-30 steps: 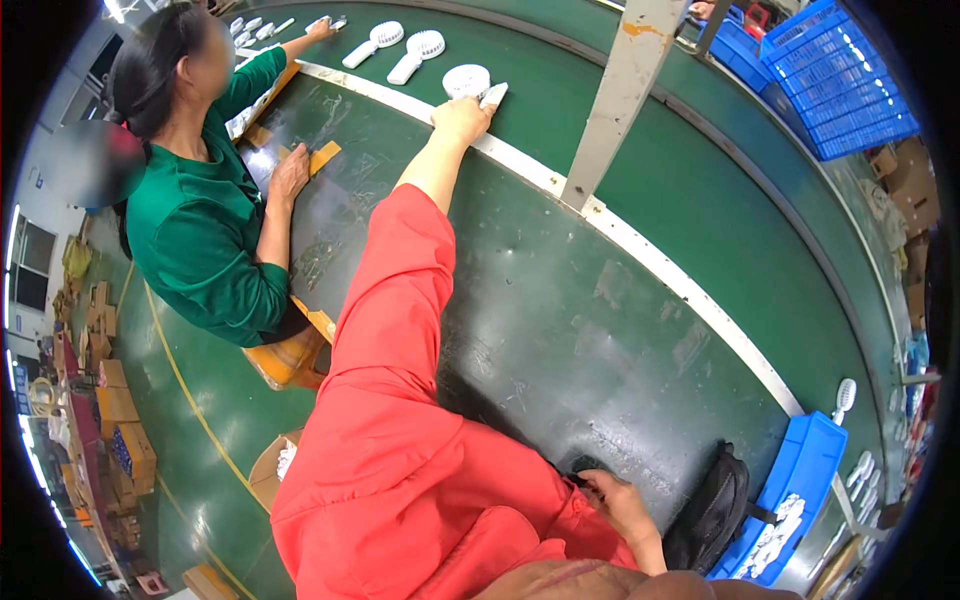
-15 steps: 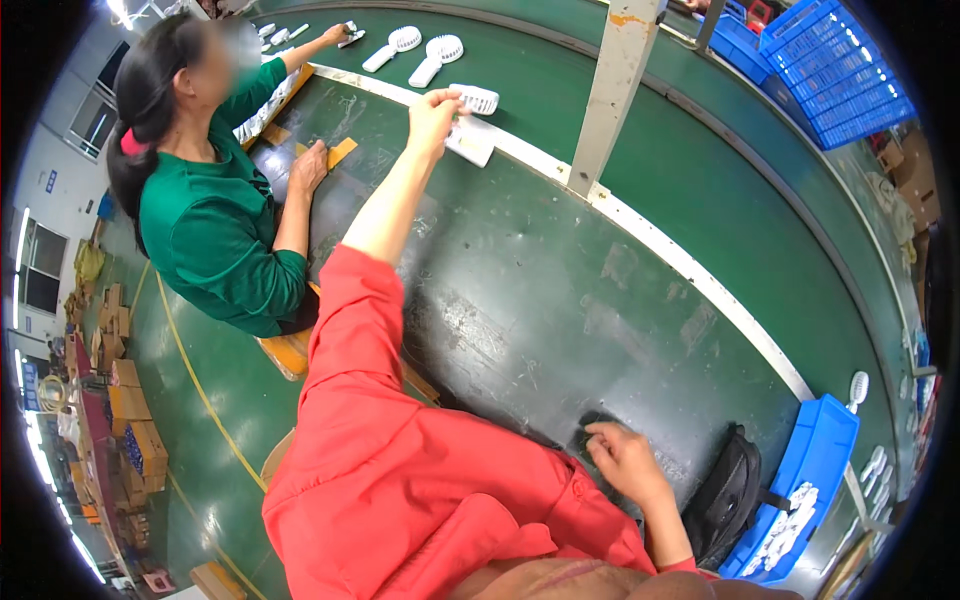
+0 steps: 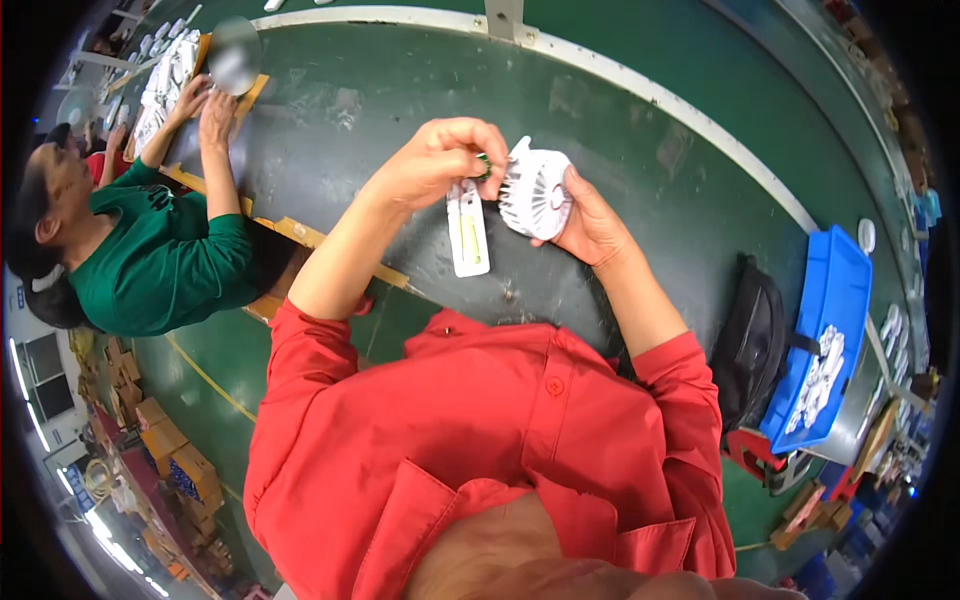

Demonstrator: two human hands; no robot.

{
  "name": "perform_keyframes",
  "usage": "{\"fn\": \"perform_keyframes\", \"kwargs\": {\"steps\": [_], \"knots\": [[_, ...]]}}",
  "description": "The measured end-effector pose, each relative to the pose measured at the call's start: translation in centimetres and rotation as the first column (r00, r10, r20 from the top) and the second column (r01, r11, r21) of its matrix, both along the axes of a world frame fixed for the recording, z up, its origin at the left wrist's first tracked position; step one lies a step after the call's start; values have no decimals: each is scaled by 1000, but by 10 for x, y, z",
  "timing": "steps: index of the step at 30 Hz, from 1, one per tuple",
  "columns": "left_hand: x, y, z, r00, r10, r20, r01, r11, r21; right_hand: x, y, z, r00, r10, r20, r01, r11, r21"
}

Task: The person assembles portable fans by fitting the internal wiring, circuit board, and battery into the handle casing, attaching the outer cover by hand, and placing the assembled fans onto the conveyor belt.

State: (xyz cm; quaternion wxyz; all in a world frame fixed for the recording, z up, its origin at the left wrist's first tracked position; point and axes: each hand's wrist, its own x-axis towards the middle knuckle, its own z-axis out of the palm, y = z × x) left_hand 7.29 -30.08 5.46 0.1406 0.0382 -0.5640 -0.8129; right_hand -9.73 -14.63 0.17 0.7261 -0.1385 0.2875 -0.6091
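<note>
Currently left fingers [image 3: 460, 163] pinching small green part [image 3: 484, 167] — right fingers [image 3: 584, 194] gripping white fan head [image 3: 537, 195] — any lettering indistinct.

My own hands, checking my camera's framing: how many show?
2: left hand, with a small green piece at its fingertips; right hand, holding a round white fan head.

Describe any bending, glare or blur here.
All in the head view: the long white edge strip curves; elongated white lights glare lower left; a round blurred patch sits near another person's hands; slats show on the round white plastic fan.
</note>
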Motion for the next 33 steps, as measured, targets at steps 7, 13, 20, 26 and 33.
{"fn": "perform_keyframes", "kwargs": {"steps": [7, 13, 20, 26, 33], "knots": [[-30, 29, -19, 879, 476, 29, -273, 551, -788, -49, 54, 12, 516, -368, -774, 501, 862, -76], [-27, 80, -28, 685, 710, 162, 2, 220, -975, -57, 89, 43, 359, -453, -816, 478, 840, -257], [-62, 87, -29, 746, 521, 415, 119, 509, -852, -42, 95, 71, -256, -531, -808, 226, 779, -584], [-40, 107, -43, 936, -289, -200, 322, 475, 819, -46, 119, 107, 213, -634, -743, 311, 765, -564], [-53, 156, -4, 885, -311, 347, -7, 736, 677, -26, 109, 122, 308, -83, -948, -359, 913, -197]]}}
